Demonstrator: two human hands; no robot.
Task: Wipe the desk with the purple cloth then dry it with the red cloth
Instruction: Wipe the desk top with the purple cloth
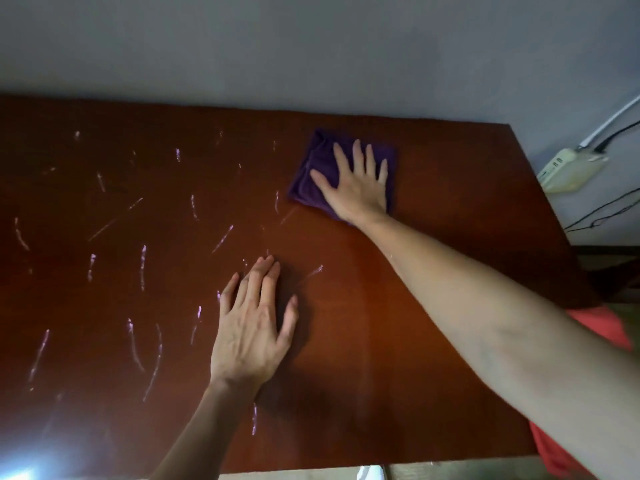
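Now, your right hand (358, 183) lies flat and spread on the purple cloth (313, 174) at one o'clock on the surface (450, 209); press evenly and sweep toward the nine o'clock streaks, left hand (251, 327) open, bracing. The red cloth (604, 329) at four o'clock is mostly hidden behind your forearm

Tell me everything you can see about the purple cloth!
The purple cloth is dark purple and looks soft, like a fuzzy cleaning rag. It seems folded into a rough square with wrinkles and creases along its left side. It lies flat on the brown desk, near the far right part, close to the wall. The right hand presses down on it with fingers spread, covering much of it. The left hand rests flat on the desk, well apart from the cloth.
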